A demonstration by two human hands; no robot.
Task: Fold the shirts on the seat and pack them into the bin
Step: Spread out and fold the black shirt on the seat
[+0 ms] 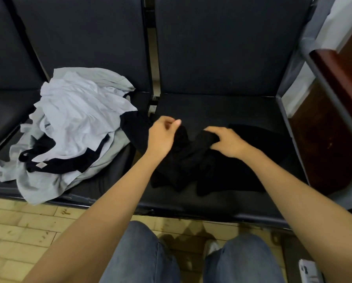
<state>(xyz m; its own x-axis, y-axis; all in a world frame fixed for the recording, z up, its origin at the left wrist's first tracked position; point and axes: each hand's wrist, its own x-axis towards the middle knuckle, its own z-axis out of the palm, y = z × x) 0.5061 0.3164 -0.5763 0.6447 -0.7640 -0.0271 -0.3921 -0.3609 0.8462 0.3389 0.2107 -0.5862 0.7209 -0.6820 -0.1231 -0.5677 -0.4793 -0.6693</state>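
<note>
Jeans (142, 258) nearest, above tiled floor (17, 231). Beyond, on seat (222, 107): black shirt (183, 166), bunched, pinched near its upper edge by left grip (162, 137), clutched at a fold by right grip (226, 142). Judged light, limp, not fragile; best taken at shoulders or hem corners, then spread flat. Grey pile (72, 111) on neighbouring seat, dark cloth trailing across the gap: possible snag. Wooden panel (334, 129) close on right. No bin in view.

Your black padded bench (222, 107) has a crumpled black shirt (222, 166) lying on the right-hand seat. The seat beside it carries a messy heap of light grey shirts (75, 111), with a black garment (68, 166) tangled in.
</note>
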